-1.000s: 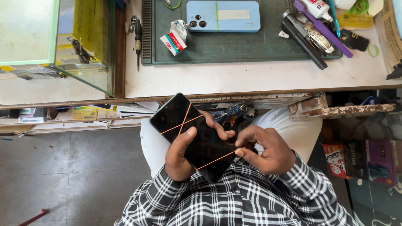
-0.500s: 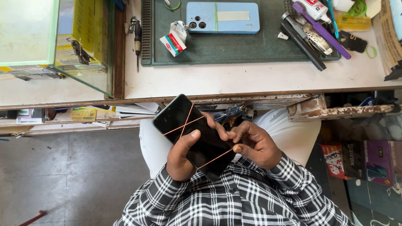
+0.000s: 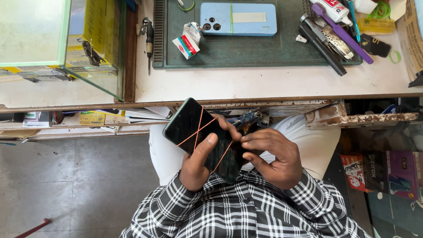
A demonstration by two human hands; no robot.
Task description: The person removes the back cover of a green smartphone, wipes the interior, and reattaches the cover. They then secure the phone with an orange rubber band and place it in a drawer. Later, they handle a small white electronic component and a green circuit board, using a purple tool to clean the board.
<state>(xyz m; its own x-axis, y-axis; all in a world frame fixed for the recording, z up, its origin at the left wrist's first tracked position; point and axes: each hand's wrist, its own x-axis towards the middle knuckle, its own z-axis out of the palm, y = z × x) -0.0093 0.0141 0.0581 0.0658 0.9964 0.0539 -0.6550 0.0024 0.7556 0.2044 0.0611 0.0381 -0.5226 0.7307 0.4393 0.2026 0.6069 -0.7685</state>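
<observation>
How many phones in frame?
2. A black phone wrapped in orange rubber bands, held over the lap by the left hand and right hand. A light blue phone lies on the green mat.

Soft, even daylight filled the scene, brightest on the pale worktop [image 3: 264, 83]. The glass case [image 3: 94, 48] carried washed-out reflections, and the dark phone screen [image 3: 200, 134] showed a faint sheen. Shadows pooled under the worktop. Focus was sharp throughout.
</observation>
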